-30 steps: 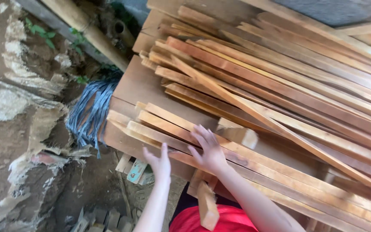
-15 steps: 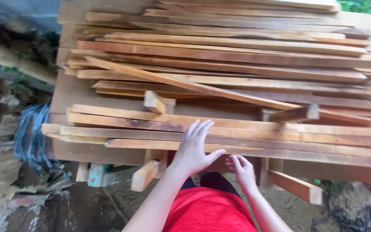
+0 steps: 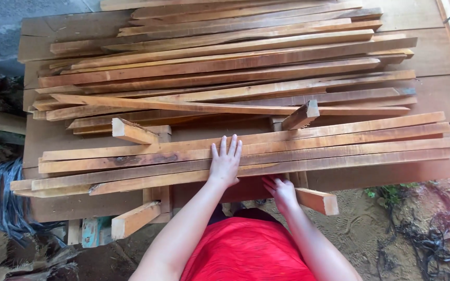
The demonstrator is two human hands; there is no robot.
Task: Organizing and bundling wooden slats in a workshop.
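Fingers of the left hand [image 3: 225, 164] lie spread flat on the near bundle of five long slats [image 3: 339, 145], while the right hand [image 3: 282, 191] curls, empty, under its edge.

Slats [image 3: 246, 151]: bare sawn wood, matt, rough, orange-brown. Bench [image 3: 433, 57]: weathered matt planks. Shirt [image 3: 246, 250]: red cloth. Far-left strapping bundle [image 3: 1, 203]: blue-grey plastic.

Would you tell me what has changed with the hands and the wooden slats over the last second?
The left hand slid from the front edge onto the near bundle of slats and now lies flat on it, fingers spread. The right hand left the top of the slats and dropped below the bench edge, under the bundle. The camera swung round, so the stack looks level. The slats and short blocks lie as before.
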